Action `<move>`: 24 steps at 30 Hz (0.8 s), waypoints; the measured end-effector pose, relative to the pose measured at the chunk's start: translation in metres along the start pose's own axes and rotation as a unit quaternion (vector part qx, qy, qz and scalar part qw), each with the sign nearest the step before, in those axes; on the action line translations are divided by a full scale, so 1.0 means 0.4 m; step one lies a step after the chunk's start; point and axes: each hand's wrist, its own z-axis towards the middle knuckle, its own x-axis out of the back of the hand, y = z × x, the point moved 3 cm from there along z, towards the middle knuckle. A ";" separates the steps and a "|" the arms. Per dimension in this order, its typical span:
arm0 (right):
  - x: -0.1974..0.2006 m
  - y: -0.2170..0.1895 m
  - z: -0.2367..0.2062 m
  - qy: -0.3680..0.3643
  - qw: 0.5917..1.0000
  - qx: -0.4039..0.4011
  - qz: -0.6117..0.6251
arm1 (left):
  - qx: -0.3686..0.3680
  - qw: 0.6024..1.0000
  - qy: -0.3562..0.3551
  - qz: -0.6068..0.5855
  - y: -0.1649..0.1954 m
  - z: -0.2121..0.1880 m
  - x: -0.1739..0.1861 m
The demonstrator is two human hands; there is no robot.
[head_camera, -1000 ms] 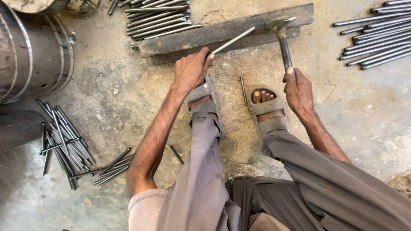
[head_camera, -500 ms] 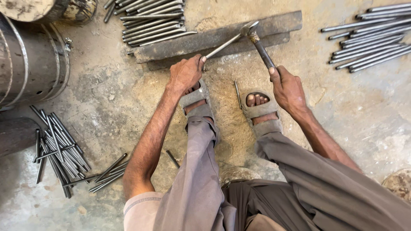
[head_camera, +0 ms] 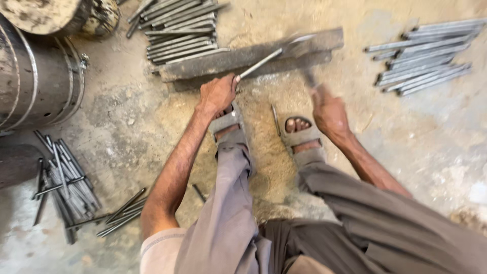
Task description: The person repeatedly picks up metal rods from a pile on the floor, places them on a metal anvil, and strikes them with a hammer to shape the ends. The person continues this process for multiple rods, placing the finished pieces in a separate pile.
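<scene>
Thin metal rod (head_camera: 259, 63) laid slantwise on a long dark steel bar (head_camera: 213, 63), near end pinched in the left hand (head_camera: 218, 94), far end up on the bar's top face. Left hand closed round the rod, knuckles up, resting just in front of the bar and above the left sandalled foot (head_camera: 227, 123).

Right hand (head_camera: 329, 109) to the right of the rod, fist closed on a handle — presumably the hammer (head_camera: 307, 76), though motion blur smears the tool and hides its head. Right sandalled foot (head_camera: 299, 133) just near of that hand, toes showing. One loose short rod (head_camera: 275, 119) lying on the ground between the two feet.

Steel bar set across sandy ground (head_camera: 264, 152), running from left to right and rising slightly toward the far right. Behind it, far left — a stacked pile of cut rods (head_camera: 177, 30). Far right, well apart from the bar, a second pile of rods (head_camera: 423, 56) lying roughly parallel. Near left, a scattered heap of short rods (head_camera: 61, 177) with a few strays (head_camera: 122, 210) beside it. Large metal drum (head_camera: 35, 81) on its side at the left edge, a smaller round container (head_camera: 56, 15) at the far-left corner. Grey trouser legs (head_camera: 228, 218) filling the near foreground.
</scene>
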 end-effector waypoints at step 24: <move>0.073 0.045 -0.022 0.075 0.981 0.027 0.175 | -0.094 0.989 0.111 0.043 -0.035 0.004 -0.023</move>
